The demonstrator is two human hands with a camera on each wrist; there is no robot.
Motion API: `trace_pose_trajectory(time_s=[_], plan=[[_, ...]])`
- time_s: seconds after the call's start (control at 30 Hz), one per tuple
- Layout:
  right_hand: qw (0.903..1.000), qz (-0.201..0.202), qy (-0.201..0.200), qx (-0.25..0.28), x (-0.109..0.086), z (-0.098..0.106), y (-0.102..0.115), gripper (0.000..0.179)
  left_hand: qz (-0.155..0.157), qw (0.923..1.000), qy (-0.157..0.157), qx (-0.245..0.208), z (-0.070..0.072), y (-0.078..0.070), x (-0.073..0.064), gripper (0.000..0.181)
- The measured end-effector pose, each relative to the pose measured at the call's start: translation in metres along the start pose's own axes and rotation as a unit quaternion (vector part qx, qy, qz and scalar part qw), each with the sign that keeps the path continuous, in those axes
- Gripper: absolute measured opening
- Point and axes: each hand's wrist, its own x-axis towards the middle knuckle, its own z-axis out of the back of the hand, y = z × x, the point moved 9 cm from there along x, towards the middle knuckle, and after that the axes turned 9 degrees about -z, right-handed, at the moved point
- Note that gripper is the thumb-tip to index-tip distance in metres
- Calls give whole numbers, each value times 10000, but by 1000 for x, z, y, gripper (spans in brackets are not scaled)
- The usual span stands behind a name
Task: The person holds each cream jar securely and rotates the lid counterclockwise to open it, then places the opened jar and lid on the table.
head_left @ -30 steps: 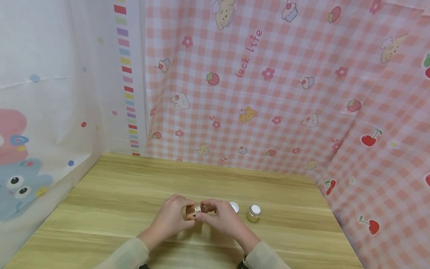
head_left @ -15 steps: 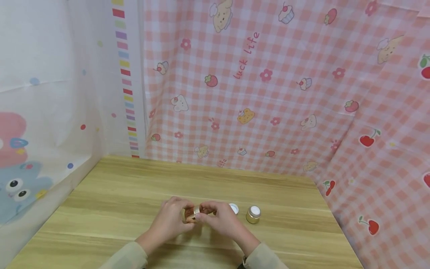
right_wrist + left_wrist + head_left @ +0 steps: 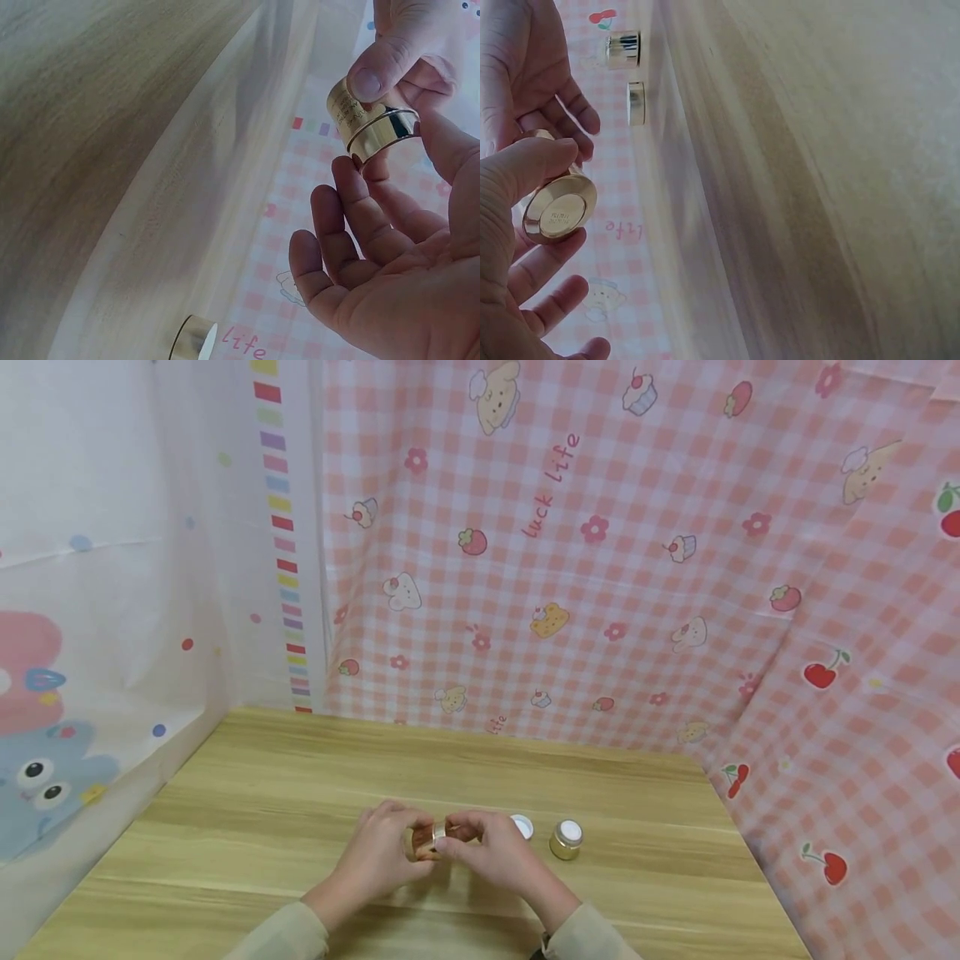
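Observation:
A small shiny gold jar (image 3: 423, 842) is held on its side between both hands, above the table. My left hand (image 3: 377, 850) grips the jar's body, with the thumb on the printed side in the right wrist view. The round base (image 3: 560, 213) faces the left wrist camera. My right hand (image 3: 497, 850) pinches the gold lid (image 3: 386, 136) at the jar's other end between thumb and fingers. A thin line separates lid and body; whether the lid is loose cannot be told.
Just right of my right hand, a loose lid (image 3: 522, 826) lies with its white inside up. Beyond it stands a second gold jar (image 3: 566, 840) with a white top. The wood-grain table (image 3: 300, 793) meets patterned cloth at the back and sides.
The held jar has shifted and turned slightly between the hands. Both hands keep their hold in nearly the same place, and the head view has tilted a little.

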Motion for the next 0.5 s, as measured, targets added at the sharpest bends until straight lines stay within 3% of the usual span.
trace_pose_trajectory(time_s=[0.5], plan=[[9999, 100, 133, 1, -1, -4, 2, 51, -53, 9998, 177, -95, -2, -2, -2, 45]])
